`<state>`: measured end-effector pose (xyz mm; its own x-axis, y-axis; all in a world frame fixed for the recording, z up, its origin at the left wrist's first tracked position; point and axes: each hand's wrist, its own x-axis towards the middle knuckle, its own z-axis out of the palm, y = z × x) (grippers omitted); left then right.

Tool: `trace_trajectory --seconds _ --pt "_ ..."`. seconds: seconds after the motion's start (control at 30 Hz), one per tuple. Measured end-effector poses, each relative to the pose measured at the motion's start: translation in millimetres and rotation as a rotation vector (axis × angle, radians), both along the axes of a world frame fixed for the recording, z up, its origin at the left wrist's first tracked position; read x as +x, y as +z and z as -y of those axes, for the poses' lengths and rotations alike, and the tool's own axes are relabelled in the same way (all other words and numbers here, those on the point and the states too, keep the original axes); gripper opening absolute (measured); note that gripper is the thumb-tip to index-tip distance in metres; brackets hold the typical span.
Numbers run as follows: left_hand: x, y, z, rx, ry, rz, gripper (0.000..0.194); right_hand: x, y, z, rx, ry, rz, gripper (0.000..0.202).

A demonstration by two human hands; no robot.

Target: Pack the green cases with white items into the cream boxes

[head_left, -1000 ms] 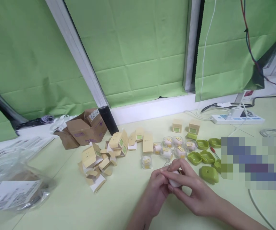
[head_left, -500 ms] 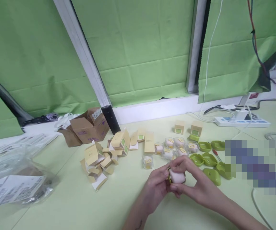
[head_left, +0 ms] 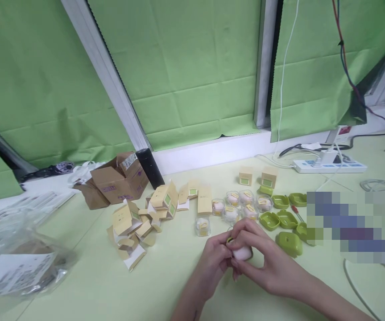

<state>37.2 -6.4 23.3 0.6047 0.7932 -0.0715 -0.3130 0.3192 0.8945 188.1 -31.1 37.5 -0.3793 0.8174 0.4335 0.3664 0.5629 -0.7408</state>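
Both hands close together at the near edge, right of centre, fingers meeting over one small white rounded case with a green-and-dark edge (head_left: 242, 253). Left hand (head_left: 213, 264) grips its left end; right hand (head_left: 266, 259) pinches it between thumb and fingers. Case raised above the pale yellow-green worktop (head_left: 118, 296), partly hidden by fingers. Just beyond the hands, a cluster of small clear plastic boxes with pale rounded contents and yellow marks (head_left: 231, 214); a single clear plastic box of the same sort (head_left: 202, 226) sits apart, nearer and to the left. Right of the cluster, olive-green plastic shells (head_left: 287, 219), some open side up, with a red-handled thin tool (head_left: 295, 209) among them. Farther back, two tan card boxes with green panels (head_left: 269, 177) stand upright. Left of the clear boxes, a loose heap of opened tan cartons (head_left: 125, 218), a black cylinder (head_left: 150, 168) leaning behind it, an open brown cardboard box (head_left: 122, 183) beside that. Far left, near side: crumpled clear plastic bag (head_left: 63, 263). Far right, by the wall: white power strip (head_left: 329, 166), plugs in it. Green cloth blinds (head_left: 199, 76) hang behind everything.
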Motion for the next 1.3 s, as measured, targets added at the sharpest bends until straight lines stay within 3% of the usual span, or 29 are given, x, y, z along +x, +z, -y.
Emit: trace_trajectory --seconds 0.1,0.27,0.33,0.37,0.47,0.5,0.6,0.7,0.8,0.93,0.97,1.03,1.13,1.23,1.3 --pt "0 -4.6 0 0.016 -0.010 0.058 0.027 2 -1.5 -3 0.013 -0.014 0.019 0.023" --pt "-8 -9.1 -2 0.002 -0.051 0.119 0.066 11 -8.7 -6 0.026 0.036 0.021 0.039" --pt "-15 -2.8 -9 0.075 -0.015 -0.028 0.065 14 -10.8 -7 -0.064 -0.040 -0.054 0.035" --pt "-19 2.1 -15 0.166 0.070 -0.175 0.061 15 -11.7 -8 -0.131 -0.118 -0.131 0.033" --pt "-29 17.1 -45 0.518 0.488 -0.754 0.045 17 -15.3 -15 -0.364 -0.328 -0.414 0.037" --pt "-30 20.2 -58 0.546 0.555 -0.850 0.039 17 -17.0 -18 -0.428 -0.340 -0.507 0.041" --pt "-26 19.7 -94 0.544 0.615 -0.964 0.049 15 -21.9 -25 -0.527 -0.234 -0.718 0.044" --pt "-18 12.9 -117 0.516 0.594 -0.981 0.071 13 -21.2 -27 -0.536 -0.177 -0.737 0.043" --pt "-19 15.7 -120 0.518 0.626 -0.932 0.078 14 -15.4 -25 -0.511 -0.232 -0.684 0.043" --pt "-32 37.5 -93 0.523 0.668 -0.770 0.071 18 -11.4 -26 -0.490 -0.201 -0.759 0.046" --pt "-35 42.7 -83 0.427 0.629 -0.580 0.067 19 -11.3 -27 -0.488 -0.179 -0.789 0.045" --pt "-36 48.5 -63 0.176 0.432 -0.181 0.056 21 -11.0 -28 -0.456 -0.172 -0.812 0.044" --pt "-30 43.4 -40 -0.180 0.220 0.232 0.036 21 -8.4 -26 -0.388 -0.271 -0.732 0.047" --pt "-24 30.4 -29 -0.385 0.125 0.362 0.039 23 -5.0 -26 -0.355 -0.351 -0.663 0.049" --pt "-23 23.4 -25 -0.411 0.170 0.351 0.042 26 -4.2 -27 -0.323 -0.367 -0.582 0.043"
